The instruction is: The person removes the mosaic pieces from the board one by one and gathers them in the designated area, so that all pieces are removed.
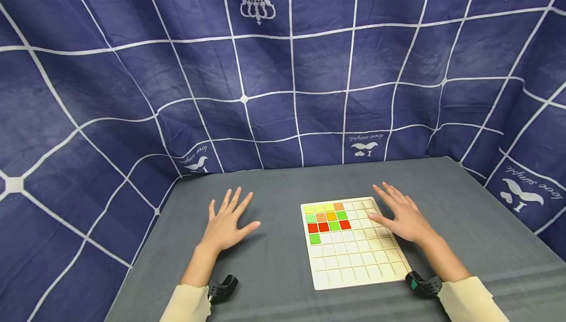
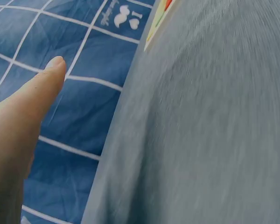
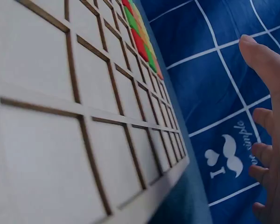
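A pale wooden grid board lies right of the middle on the grey cloth. Coloured square tiles fill its upper left cells: yellow tiles, red tiles, a green tile and several orange and light green ones. My left hand, fingers spread, is left of the board with nothing in it. Over the board's right edge, my right hand has its fingers extended and holds nothing. In the right wrist view the board's bare cells appear close up, with the thumb to the right.
Grey cloth covers the table. Behind it and along both sides hangs a dark blue curtain with white grid lines. Each wrist wears a black band, such as the left wristband.
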`<action>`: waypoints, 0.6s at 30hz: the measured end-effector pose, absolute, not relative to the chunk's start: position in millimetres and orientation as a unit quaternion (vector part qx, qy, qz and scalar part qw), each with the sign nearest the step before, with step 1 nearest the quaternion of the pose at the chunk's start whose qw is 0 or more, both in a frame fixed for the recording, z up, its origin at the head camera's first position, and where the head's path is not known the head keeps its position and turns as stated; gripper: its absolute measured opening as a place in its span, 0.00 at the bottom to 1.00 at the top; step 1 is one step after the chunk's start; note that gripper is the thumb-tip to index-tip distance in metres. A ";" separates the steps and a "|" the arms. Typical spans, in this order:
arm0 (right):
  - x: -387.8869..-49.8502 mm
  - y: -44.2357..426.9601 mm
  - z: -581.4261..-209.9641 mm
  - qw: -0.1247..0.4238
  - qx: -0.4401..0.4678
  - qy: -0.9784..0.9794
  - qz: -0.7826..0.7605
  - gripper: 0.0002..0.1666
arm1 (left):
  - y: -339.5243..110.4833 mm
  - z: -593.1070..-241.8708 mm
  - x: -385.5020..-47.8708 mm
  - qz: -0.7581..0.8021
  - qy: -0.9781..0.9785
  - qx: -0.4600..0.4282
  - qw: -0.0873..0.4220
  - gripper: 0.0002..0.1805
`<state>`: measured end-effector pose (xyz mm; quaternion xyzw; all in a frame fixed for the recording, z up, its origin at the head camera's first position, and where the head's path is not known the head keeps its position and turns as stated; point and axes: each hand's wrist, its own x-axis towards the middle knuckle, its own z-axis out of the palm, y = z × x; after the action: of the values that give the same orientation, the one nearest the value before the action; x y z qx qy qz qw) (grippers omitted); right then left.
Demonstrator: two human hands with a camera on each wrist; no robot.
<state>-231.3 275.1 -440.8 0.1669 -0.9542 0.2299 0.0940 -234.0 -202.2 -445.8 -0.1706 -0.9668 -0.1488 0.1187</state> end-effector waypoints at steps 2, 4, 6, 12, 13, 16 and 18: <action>-231.7 274.0 -445.4 0.096 0.170 -0.949 0.247 0.47 | -193.4 -447.6 -236.0 -0.155 -0.965 -0.177 0.115 0.47; -232.4 273.1 -451.3 0.100 0.172 -0.944 0.262 0.46 | -183.8 -449.4 -238.3 -0.158 -0.965 -0.180 0.104 0.47; -232.9 272.5 -457.8 0.103 0.172 -0.939 0.278 0.45 | -173.7 -450.8 -240.5 -0.161 -0.965 -0.184 0.094 0.46; -232.2 271.0 -473.6 0.108 0.169 -0.925 0.324 0.41 | -144.7 -457.2 -248.0 -0.177 -0.959 -0.203 0.083 0.46; -232.1 270.7 -475.3 0.106 0.168 -0.923 0.330 0.40 | -140.4 -458.3 -249.0 -0.179 -0.958 -0.208 0.084 0.45; -232.2 269.5 -479.2 0.105 0.162 -0.921 0.339 0.39 | -128.5 -460.6 -251.6 -0.181 -0.955 -0.219 0.087 0.45; -232.9 269.1 -481.3 0.105 0.160 -0.919 0.345 0.39 | -121.5 -461.4 -253.0 -0.184 -0.953 -0.225 0.086 0.46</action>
<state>-232.9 269.1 -481.3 0.1600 -0.9187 0.3453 0.1052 -253.0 -121.5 -461.4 -0.2252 -0.9530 -0.1838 0.0859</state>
